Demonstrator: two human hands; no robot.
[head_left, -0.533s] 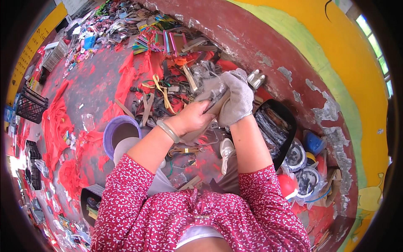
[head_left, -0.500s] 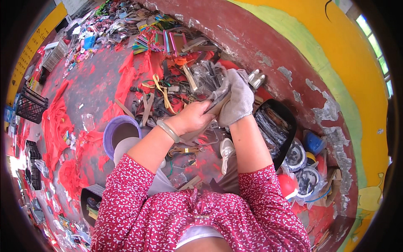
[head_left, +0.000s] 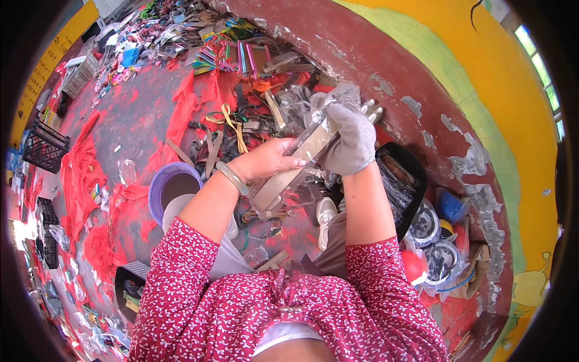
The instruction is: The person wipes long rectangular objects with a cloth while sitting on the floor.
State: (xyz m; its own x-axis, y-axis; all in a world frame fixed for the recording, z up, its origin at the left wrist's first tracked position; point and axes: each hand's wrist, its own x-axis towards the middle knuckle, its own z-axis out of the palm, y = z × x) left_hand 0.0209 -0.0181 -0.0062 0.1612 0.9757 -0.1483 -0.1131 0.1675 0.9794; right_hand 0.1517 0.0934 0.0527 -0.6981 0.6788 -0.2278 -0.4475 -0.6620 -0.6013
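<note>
A flat beige strap, probably a belt (head_left: pixel 278 186), lies in a clear plastic sleeve and slants between my two hands. My left hand (head_left: pixel 264 161), bare with a pale bangle at the wrist, pinches it near the middle, thumb on top. At the upper end my right hand (head_left: pixel 351 137), in a grey knit glove, is closed round the sleeve. Loose clear plastic (head_left: pixel 295 99) gathers just beyond the glove. Under my hands, a heap of belts and straps (head_left: pixel 241 123) covers the floor, a yellow one among them.
A purple bucket (head_left: pixel 158 192) stands by my left leg. To my right, a black bin (head_left: pixel 416 181) holds plastic-wrapped items, beside wrapped round objects (head_left: pixel 443 262) near the peeling wall (head_left: pixel 476 160). Red cloth (head_left: pixel 81 169) and a black crate (head_left: pixel 45 146) lie left.
The sleeved strap has turned so its flat beige side now shows, its lower end reaching down past my left hand. My right hand has shifted slightly to the right.
</note>
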